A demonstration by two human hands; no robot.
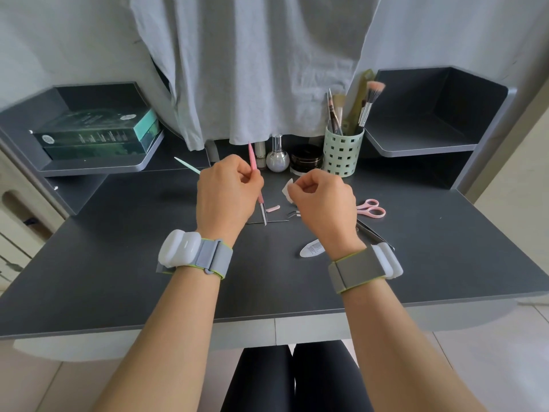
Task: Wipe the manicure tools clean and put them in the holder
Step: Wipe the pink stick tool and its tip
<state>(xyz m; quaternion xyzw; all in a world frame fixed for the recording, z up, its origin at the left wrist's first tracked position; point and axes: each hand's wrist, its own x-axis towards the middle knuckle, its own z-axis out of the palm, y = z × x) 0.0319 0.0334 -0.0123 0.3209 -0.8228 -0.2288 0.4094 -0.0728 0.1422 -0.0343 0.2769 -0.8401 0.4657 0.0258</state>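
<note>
A pink tool (256,176) and a mint one (187,165) are being gripped above the desk (118,248) by the left hand (227,193), a wipe (287,188) pinched by the right hand (323,200), while scissors (371,208) are lying unwiped outside the holder (341,154)

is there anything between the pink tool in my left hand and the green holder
The right hand with its white wipe hangs partly between the pink tool and the holder; bottles and a jar stand just left of the holder.

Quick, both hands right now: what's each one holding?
Left hand: grips pink tool and mint tool.
Right hand: pinches white wipe.
</note>
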